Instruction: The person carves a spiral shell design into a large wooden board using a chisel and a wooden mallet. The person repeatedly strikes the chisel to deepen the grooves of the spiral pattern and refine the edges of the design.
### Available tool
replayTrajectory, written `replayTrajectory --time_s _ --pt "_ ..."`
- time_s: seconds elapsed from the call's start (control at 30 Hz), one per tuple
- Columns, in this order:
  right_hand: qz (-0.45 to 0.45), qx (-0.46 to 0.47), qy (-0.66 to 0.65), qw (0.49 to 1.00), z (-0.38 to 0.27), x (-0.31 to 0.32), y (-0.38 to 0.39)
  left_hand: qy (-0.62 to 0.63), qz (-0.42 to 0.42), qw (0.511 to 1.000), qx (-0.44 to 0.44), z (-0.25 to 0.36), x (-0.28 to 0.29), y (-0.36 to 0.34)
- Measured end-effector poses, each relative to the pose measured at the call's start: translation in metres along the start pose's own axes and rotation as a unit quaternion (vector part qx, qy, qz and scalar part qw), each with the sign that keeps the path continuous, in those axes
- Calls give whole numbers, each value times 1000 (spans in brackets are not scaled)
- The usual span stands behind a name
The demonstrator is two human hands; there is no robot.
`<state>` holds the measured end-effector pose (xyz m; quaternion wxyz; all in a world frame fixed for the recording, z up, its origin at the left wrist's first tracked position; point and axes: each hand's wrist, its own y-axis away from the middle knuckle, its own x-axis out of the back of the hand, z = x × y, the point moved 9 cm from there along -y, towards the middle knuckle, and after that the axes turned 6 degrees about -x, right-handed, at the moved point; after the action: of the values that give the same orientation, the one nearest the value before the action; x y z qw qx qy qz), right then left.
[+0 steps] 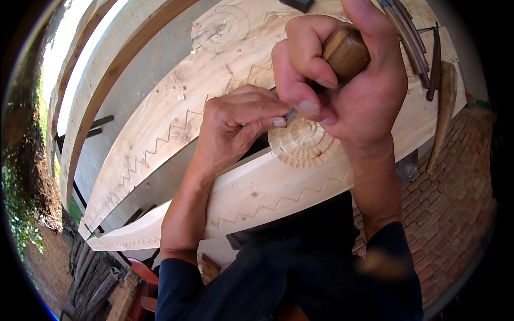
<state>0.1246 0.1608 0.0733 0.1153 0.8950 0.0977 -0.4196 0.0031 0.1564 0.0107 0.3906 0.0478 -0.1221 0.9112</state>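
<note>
My right hand (342,80) is wrapped round a rounded brown wooden tool handle (345,51), its end facing up toward me. Below it, my left hand (238,120) pinches a thin metal tool shaft (290,114); whether this joins the handle is partly hidden by my fingers. The shaft's lower end is at a carved round rosette (302,144) of ringed, segmented cuts on a long pale wooden board (257,192). A zigzag line is cut along that board. Behind it lies a second pale board (155,117) with a matching zigzag and a pencilled circle pattern.
Several dark-handled tools (417,48) and a long horn-like tan piece (444,107) lie at the right. Curved timber beams (107,80) rise at the left, beside foliage and stacked sticks (85,267). A dark block (296,4) sits at the top. Brick paving (450,203) shows at right.
</note>
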Motion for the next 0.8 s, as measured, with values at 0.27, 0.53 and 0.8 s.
replayTrajectory --time_s 0.27,0.53,0.8 --pt "30 5 -19 999 6 6 -1 -6 -5 1000 -3 2 0 0" --pt "56 -33 50 997 -12 -10 0 -25 -10 1000 -3 3 0 0" --pt "5 21 53 998 -10 -11 0 -1 -14 999 -30 -1 -3 -2"
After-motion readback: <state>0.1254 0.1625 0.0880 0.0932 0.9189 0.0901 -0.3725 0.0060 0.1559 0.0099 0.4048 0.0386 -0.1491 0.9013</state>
